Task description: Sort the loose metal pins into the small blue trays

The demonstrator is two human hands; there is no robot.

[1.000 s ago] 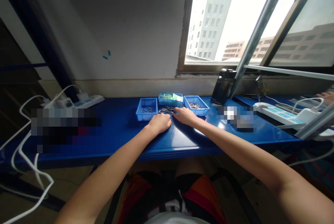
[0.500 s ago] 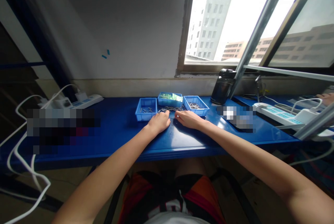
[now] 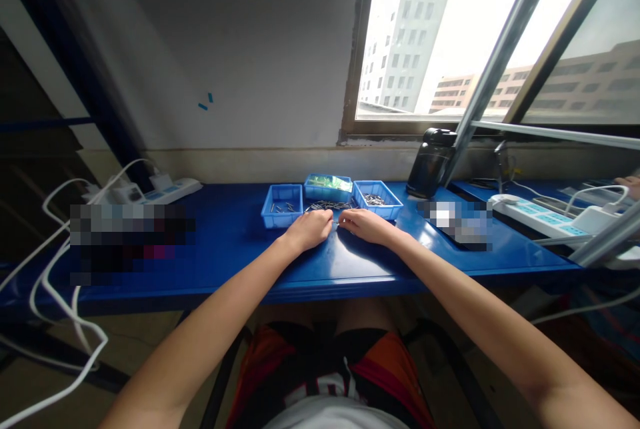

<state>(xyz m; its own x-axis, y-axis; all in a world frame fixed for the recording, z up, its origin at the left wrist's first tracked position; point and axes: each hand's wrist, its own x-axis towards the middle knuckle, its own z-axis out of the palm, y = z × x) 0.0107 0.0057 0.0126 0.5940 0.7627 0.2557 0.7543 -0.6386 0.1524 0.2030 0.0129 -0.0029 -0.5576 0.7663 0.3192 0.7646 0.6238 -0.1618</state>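
My left hand (image 3: pixel 314 229) and my right hand (image 3: pixel 364 224) are close together over the blue table, both with fingers pinched. A small, thin metallic piece (image 3: pixel 336 224) spans the narrow gap between their fingertips. Just behind the hands lies a pile of small dark metal pieces (image 3: pixel 330 205). The left blue tray (image 3: pixel 283 219) holds a few pieces, and the right blue tray (image 3: pixel 389 211) holds several more. Between and behind these, a third blue tray (image 3: pixel 314 194) contains a shiny green and yellow packet (image 3: pixel 333 182).
A black bottle (image 3: pixel 431 162) stands at the back right, near a blurred-out item. Power strips with white cables lie at the left (image 3: pixel 183 189) and right (image 3: pixel 537 216). Part of another person's hand (image 3: pixel 631 186) shows at the right edge.
My left hand has moved slightly right, closer to my right hand, and a thin piece now shows between their fingertips. The view has shifted a little.
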